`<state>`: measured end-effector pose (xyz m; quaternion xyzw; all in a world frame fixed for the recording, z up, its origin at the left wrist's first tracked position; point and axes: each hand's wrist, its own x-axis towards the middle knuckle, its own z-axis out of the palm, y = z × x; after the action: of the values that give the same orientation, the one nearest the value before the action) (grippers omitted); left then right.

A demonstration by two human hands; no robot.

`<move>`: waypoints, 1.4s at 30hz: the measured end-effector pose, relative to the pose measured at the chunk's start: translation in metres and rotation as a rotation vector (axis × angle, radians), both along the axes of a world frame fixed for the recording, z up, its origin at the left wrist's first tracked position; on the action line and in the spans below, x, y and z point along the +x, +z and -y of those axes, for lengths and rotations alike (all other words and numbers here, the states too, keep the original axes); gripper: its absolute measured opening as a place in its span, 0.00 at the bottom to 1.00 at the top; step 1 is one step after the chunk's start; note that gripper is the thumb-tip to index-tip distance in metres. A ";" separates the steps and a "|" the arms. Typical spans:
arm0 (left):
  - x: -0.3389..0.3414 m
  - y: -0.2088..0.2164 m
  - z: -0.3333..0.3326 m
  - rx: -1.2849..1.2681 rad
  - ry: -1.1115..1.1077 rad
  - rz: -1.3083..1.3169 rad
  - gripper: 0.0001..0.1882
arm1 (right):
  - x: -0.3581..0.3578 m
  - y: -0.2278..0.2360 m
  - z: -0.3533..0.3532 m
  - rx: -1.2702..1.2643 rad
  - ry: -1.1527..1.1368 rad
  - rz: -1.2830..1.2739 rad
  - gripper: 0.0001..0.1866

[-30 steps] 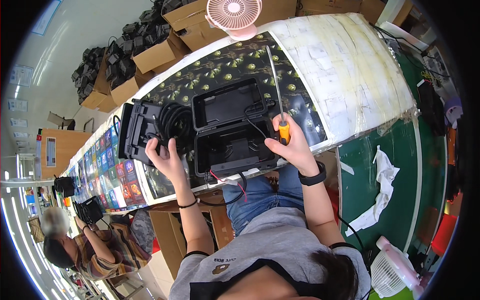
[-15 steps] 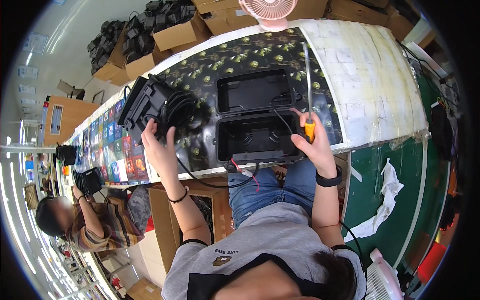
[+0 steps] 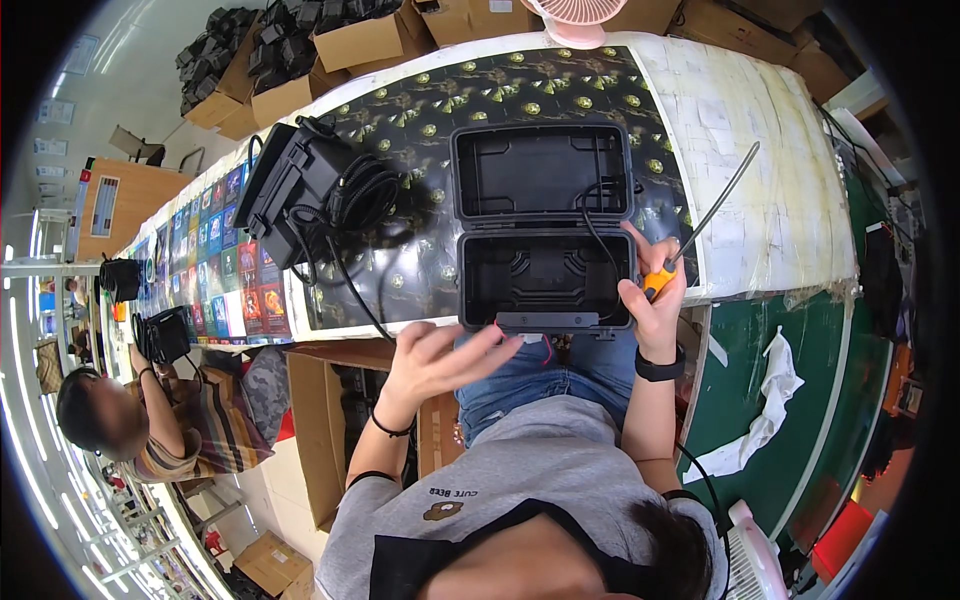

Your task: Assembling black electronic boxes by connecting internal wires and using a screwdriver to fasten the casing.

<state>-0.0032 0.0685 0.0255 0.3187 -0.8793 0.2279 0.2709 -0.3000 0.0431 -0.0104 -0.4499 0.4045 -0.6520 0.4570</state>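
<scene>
A black plastic box lies with its hinged lid folded back, at the table's front edge. A short black cable runs across its right side. My right hand is closed around the yellow and black handle of a screwdriver, whose long shaft slants up and right; the hand is beside the box's right end. My left hand is in front of the box's lower left corner, fingers stretched out and apart, fingertips close to a thin red wire. A black cable passes behind this hand.
Another black box with a coiled cable sits left on the table. Cartons full of black parts and a pink fan are at the back. An open carton stands below the table's edge. At far left, a person handles a black item.
My left hand has moved from the coiled cable right and nearer to me, to the box's front. The screwdriver has tilted from upright to slanting right.
</scene>
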 end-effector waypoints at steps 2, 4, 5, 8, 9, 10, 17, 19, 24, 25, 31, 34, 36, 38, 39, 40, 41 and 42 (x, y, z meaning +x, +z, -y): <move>-0.004 -0.005 0.000 -0.008 -0.043 0.090 0.21 | 0.001 0.000 0.001 -0.011 0.003 -0.008 0.23; -0.008 -0.009 0.005 0.000 -0.078 0.089 0.15 | 0.001 0.000 0.001 -0.013 0.010 -0.023 0.23; -0.008 -0.009 0.007 -0.004 -0.097 0.077 0.15 | 0.001 0.001 0.002 -0.010 0.011 -0.028 0.22; -0.011 -0.004 0.013 0.069 -0.179 -0.030 0.15 | 0.000 0.002 0.003 0.005 0.003 -0.028 0.22; -0.011 0.000 0.014 0.140 -0.193 -0.101 0.14 | -0.001 0.002 0.003 0.005 0.000 -0.024 0.22; -0.011 0.005 0.015 0.213 -0.207 -0.173 0.14 | -0.001 0.002 0.004 0.005 -0.004 -0.020 0.22; -0.011 0.042 0.009 0.299 -0.212 0.127 0.18 | -0.002 0.002 0.007 0.020 0.015 -0.029 0.22; -0.015 0.044 0.009 0.192 -0.183 0.299 0.25 | -0.002 0.002 0.007 0.034 0.019 -0.020 0.22; -0.013 0.044 0.014 0.337 -0.246 0.141 0.15 | -0.001 0.005 0.006 0.050 0.027 -0.019 0.22; -0.011 0.044 0.014 0.392 -0.280 0.054 0.15 | -0.001 0.005 0.006 0.058 0.030 -0.021 0.22; -0.015 0.050 0.014 1.017 -0.131 -0.839 0.18 | -0.002 0.005 0.006 0.093 0.055 0.022 0.21; -0.017 0.056 0.025 1.327 -0.150 -1.123 0.29 | -0.003 0.005 0.005 0.099 0.046 -0.001 0.22; -0.022 0.056 0.030 1.401 -0.166 -1.287 0.32 | -0.003 0.004 0.005 0.104 0.057 0.014 0.21; -0.030 0.054 0.035 1.390 -0.208 -1.417 0.33 | -0.002 0.004 0.004 0.096 0.060 0.025 0.21; -0.030 0.053 0.039 1.367 -0.256 -1.427 0.34 | -0.002 0.003 0.004 0.084 0.057 0.026 0.21; -0.031 0.053 0.043 1.346 -0.304 -1.432 0.35 | -0.001 0.003 0.004 0.082 0.052 0.029 0.21; -0.032 0.052 0.047 1.321 -0.375 -1.438 0.36 | -0.001 0.003 0.004 0.078 0.051 0.034 0.21; -0.033 0.052 0.050 1.257 -0.414 -1.377 0.33 | -0.001 0.003 0.004 0.085 0.049 0.040 0.21</move>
<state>-0.0361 0.0188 0.0778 0.3084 -0.5275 -0.5760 0.5430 -0.3006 0.0388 -0.0071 -0.4266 0.4116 -0.6317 0.4996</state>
